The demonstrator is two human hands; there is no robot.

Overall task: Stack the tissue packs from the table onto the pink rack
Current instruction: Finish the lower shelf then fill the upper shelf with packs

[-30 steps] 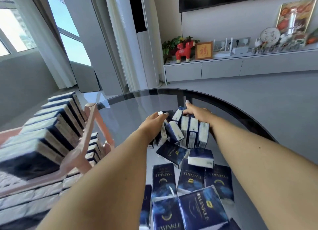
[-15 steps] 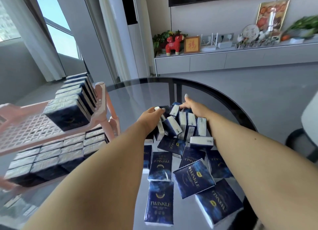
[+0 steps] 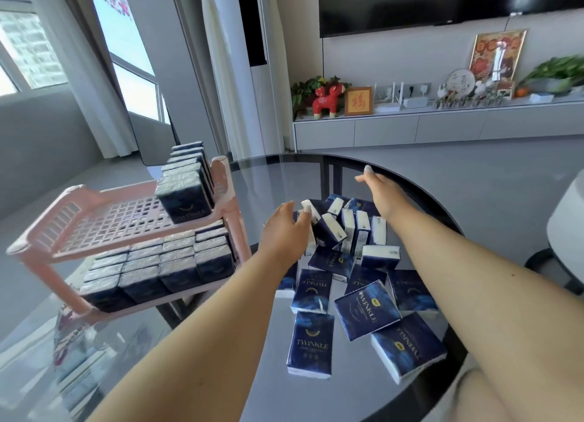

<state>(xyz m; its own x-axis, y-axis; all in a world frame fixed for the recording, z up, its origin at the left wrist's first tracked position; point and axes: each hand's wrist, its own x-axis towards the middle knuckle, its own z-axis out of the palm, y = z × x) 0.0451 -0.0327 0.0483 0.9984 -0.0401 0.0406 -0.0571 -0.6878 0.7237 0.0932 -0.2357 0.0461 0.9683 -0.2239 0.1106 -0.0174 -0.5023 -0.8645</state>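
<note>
Head view showed, at the desk's left edge, the pink rack point(image 3: 79, 219): a slatted plastic stand of two tiers. Its lower tier was packed with tissue packs in tidy rows, and a single row stood on end along the right side of the upper tier, the rest of that grid bare.

Right of the rack, the left hand point(image 3: 286, 232) reached over the glass desk point(image 3: 284, 181) with fingers loosely spread, fingertips at or just touching the near side of a cluster of upright packs; it gripped nothing that I could make out. The tissue packs point(image 3: 347, 263) lay heaped from the middle of the desk toward its right edge, some on end at the far side, others flat and overlapping nearer the person. Each was a small dark blue block with white ends and gold "TWINKLE" lettering, wrapped in glossy film.

Farther right, the right hand point(image 3: 379, 194) hovered above the far side of the same cluster, fingers straight and open, holding nothing.

Such packs are likely light and soft, yielding under a squeeze, and the film probably slippery. Pressing several upright ones together between both palms, on the broad faces, looks the surest hold.
</note>
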